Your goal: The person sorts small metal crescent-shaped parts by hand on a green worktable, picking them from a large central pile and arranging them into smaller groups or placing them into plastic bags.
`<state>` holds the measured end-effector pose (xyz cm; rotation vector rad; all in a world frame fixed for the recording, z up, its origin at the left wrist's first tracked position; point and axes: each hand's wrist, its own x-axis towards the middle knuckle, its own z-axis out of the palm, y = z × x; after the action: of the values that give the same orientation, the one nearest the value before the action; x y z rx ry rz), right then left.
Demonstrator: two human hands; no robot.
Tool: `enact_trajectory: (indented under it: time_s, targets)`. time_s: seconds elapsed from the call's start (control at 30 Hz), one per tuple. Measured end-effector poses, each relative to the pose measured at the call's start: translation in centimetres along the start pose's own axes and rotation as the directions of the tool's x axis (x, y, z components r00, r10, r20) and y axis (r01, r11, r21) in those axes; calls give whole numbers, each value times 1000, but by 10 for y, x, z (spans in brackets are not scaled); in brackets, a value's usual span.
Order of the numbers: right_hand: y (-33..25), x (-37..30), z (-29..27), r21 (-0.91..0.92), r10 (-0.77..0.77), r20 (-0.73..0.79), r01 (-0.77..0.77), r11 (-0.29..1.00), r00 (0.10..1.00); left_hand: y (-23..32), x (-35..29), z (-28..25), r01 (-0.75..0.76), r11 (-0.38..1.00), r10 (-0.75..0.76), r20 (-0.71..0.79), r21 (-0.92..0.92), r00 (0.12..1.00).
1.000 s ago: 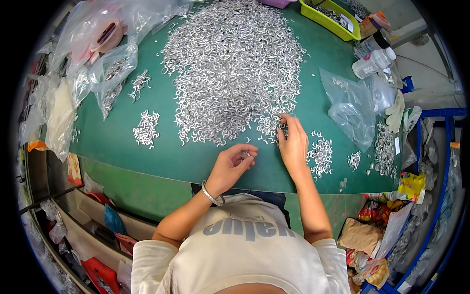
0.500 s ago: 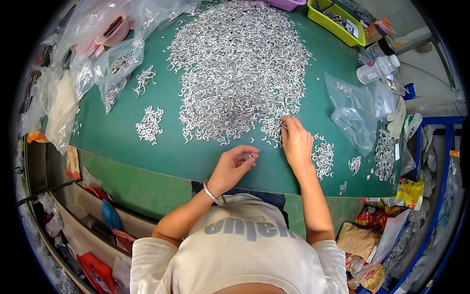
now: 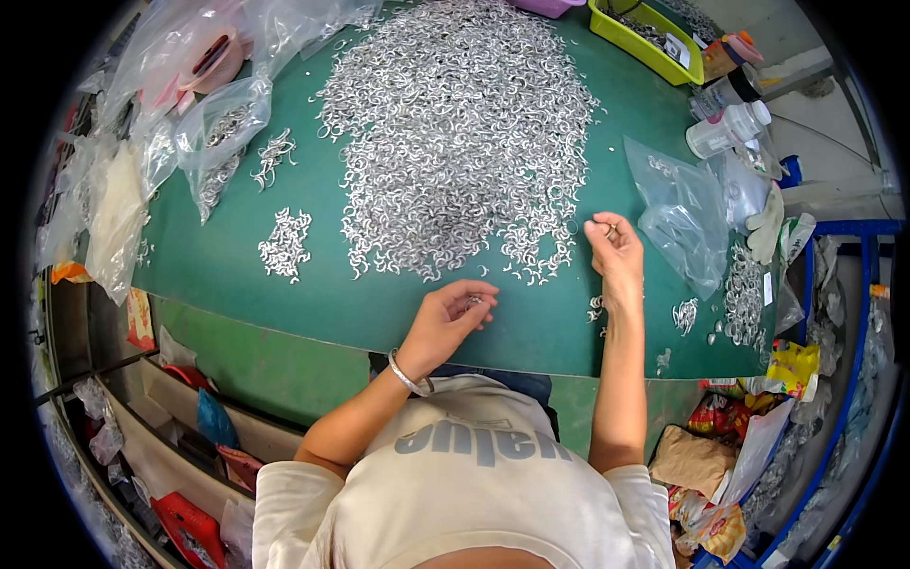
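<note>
A wide heap of small silvery crescent-shaped metal pieces [image 3: 455,133] covers the middle of the green table [image 3: 531,322]. In front of its near edge, my left hand [image 3: 444,321], with a bracelet [image 3: 406,376] at the wrist, is curled around some silvery metal pieces [image 3: 473,302]. To the right of the heap my right hand [image 3: 618,256] is raised, its fingers bent together at the tips. Whatever sits between those fingertips is too small to make out. My right forearm partly hides a small pile of pieces [image 3: 595,307].
Small piles of pieces lie at left [image 3: 284,247] and right [image 3: 684,315]. Clear plastic bags [image 3: 678,223] rest on both sides. A yellow-green basket [image 3: 654,43], a white bottle [image 3: 728,131] and a pink bowl [image 3: 223,64] stand toward the back. Drawers [image 3: 190,417] are below left.
My right hand has moved right, away from the heap's near right edge, and now covers much of the small pile there. My left hand has stayed nearly in place.
</note>
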<state>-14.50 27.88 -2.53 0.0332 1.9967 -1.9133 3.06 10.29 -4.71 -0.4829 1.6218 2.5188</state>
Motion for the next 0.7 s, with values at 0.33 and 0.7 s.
enact_trajectory:
  time_s: [0.33,0.7]
  targets:
    - [29,26,5,-681,-364,72,312,663,929,4,-3,1,0,1000,1,-27,20,1000]
    - [-10,-31,76,-190,100,415,-21,982,904,7,-15,-18,-52,998,45,-137,-46,990]
